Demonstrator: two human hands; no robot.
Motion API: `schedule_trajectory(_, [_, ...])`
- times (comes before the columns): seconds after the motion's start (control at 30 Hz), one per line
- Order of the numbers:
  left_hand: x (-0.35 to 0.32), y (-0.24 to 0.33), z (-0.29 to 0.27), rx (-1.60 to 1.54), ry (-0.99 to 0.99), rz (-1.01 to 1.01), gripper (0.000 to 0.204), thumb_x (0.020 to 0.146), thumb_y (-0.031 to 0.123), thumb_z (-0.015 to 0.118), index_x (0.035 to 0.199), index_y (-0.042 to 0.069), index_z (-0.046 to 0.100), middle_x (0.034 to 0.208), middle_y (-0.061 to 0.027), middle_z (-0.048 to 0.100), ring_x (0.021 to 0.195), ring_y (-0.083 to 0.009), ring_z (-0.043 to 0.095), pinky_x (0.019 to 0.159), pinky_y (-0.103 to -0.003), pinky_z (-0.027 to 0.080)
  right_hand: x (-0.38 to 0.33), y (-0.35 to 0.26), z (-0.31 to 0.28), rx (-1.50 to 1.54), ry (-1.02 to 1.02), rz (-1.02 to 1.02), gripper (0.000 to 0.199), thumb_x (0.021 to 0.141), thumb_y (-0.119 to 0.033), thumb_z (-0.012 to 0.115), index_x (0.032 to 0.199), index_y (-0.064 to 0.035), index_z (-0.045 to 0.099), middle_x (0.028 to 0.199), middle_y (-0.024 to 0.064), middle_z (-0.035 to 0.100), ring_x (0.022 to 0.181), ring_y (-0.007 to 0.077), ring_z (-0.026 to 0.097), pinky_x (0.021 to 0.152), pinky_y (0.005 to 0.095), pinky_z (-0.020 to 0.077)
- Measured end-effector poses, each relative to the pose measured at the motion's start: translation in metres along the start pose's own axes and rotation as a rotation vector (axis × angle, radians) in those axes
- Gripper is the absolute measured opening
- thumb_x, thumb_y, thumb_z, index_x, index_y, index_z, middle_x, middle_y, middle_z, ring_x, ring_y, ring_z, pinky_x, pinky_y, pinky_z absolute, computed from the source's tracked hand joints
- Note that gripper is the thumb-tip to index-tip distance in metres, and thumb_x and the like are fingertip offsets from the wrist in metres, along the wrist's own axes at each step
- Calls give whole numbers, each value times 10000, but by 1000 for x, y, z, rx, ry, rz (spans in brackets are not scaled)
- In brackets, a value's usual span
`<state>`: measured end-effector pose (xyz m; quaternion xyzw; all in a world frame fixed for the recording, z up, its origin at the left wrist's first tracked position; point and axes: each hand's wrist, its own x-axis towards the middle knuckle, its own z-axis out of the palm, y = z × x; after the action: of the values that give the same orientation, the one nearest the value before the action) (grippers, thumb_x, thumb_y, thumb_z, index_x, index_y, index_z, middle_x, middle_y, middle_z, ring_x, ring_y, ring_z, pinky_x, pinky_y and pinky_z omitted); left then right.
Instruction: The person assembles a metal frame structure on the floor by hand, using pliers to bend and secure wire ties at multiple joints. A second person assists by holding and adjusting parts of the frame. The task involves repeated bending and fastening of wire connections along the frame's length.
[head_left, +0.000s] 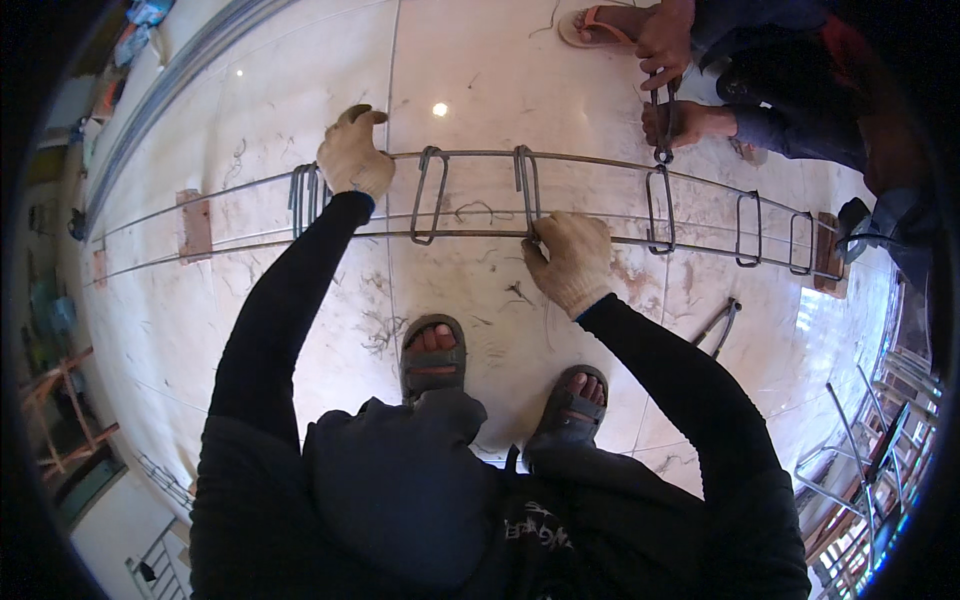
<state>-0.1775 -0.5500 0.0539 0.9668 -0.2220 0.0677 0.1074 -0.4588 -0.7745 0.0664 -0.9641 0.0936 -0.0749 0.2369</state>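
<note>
Here, bunched metal loops (299, 200) go around long bars (460, 234) over the floor (480, 115), beside the left hand (357, 160), its gloved fingers apart. Pale letters (538, 526) mark the dark shirt (640, 540). The right hand (575, 262) pinches another loop (534, 190). Farther right, a co-worker's hand (692, 122) grips a tool (663, 154).

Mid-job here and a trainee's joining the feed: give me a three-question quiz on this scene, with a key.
1. True or false: the wearer's left hand and right hand are both gloved.
2. The pincers beside the wearer's right forearm lie on: A, a stool; B, the tiled floor; C, a sandal.
3. Which of the wearer's hands is at the near end of a rectangular metal stirrup?

Key: 1, true; 2, B; 3, the right hand.
</note>
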Motion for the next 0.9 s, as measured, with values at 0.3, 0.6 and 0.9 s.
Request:
schedule_trajectory(0.3, [1,-4,5,26,-91,74,538,782,38,725,1286,210,800,1395,-62,757,1292,-362,700,1094,-492,562,1,7,4,16,-16,-38,164,869,-220,835,931,-107,733,899,89,674,924,359,689,840,524,511])
schedule_trajectory(0.6, [-50,22,-39,-506,-17,340,479,818,-28,765,1283,84,755,1354,-137,759,1336,-369,675,1152,-449,519,3,9,0,29,-63,-2,158,891,-218,813,883,-86,726,904,123,690,917,395,700,839,541,534])
schedule_trajectory(0.9, [-87,132,-24,-694,-799,51,409,1113,325,695,1323,-18,770,1162,-184,824,1069,-287,792,944,-389,603,3,4,-5,-16,-111,32,159,892,-250,815,926,-105,760,932,110,714,944,383,709,867,541,536])
